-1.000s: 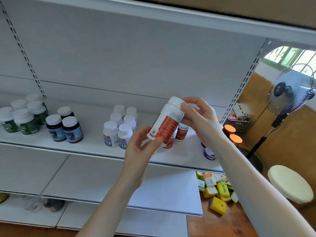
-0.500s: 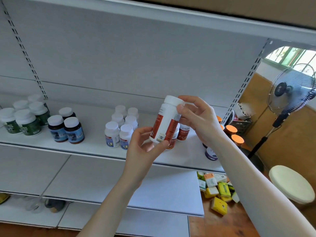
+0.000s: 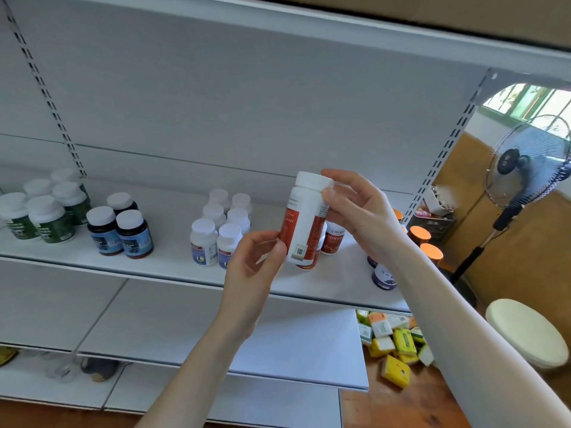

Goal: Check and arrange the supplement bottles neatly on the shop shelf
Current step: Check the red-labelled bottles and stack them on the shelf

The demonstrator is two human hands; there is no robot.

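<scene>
I see my left hand (image 3: 256,264) raised from below, fingers pinching the lower end of the red-and-white bottle (image 3: 304,223). My right hand (image 3: 361,217) reaches in from the right, fingers curled round its cap. The bottle is held nearly upright in front of the shelf (image 3: 167,261). It partly hides the red-label bottles (image 3: 332,242) behind it. I cannot read its label text.

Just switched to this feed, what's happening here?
A person holds a red-labelled white bottle in front of the shelf, the left hand pinching its lower part, the right hand gripping at the cap. It is not yet set down. Green-labelled bottles, blue-labelled dark bottles and small white bottles stand grouped on the shelf.
</scene>
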